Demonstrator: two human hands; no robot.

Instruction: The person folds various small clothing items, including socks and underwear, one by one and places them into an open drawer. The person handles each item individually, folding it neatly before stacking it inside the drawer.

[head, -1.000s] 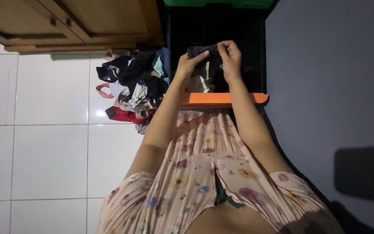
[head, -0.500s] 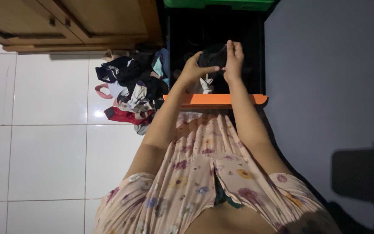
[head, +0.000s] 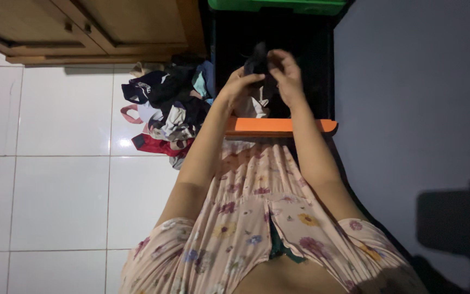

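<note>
**Folding a dark garment over the open drawer**

Gripping a small dark garment, both hands have their fingers closed on it. Left hand pinches the lower edge, thumb on top. Right hand holds the upper right side, fingers curled over the cloth. Hands close together, nearly touching, garment bunched between them.

The garment hangs above the inside of a black drawer that stands pulled out; a light-coloured piece of cloth lies in it just below the hands. Drawer front is orange, nearest the person. A green drawer front sits at the far end.

Left of the drawer, a pile of mixed clothes lies on the white tiled floor, touching the drawer's side. Wooden cabinet behind the pile. The person wears a pink floral dress. Interior is dim; garment's exact shape cannot be made out.
</note>
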